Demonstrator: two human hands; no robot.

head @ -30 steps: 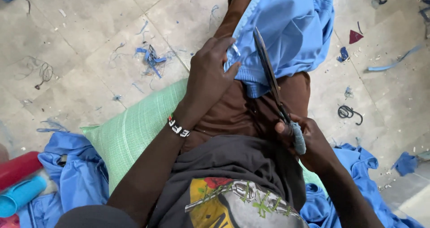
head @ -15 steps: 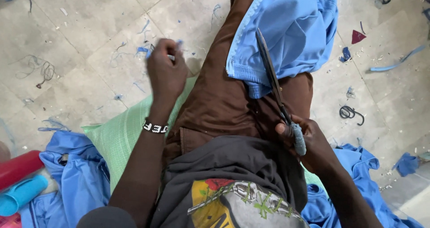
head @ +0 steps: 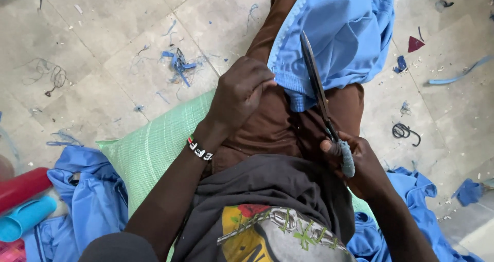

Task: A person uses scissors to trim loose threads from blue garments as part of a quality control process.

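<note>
With the left hand point(head: 242, 95) pinching the light-blue cotton garment point(head: 339, 35), long dark steel scissors point(head: 316, 89) gripped by the right hand point(head: 360, 161) pointed toward twelve o'clock and risked snipping fingers.

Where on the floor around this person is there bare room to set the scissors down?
Bare tile lies at upper left, between the thread tangle and blue scraps. The right is crowded: black loop, red triangles, blue fabric. Rolls fill lower left.

The garment point(head: 345, 30) lies on the lap, scissors point(head: 319, 95) on it, left hand point(head: 242, 95) beside its edge.
</note>
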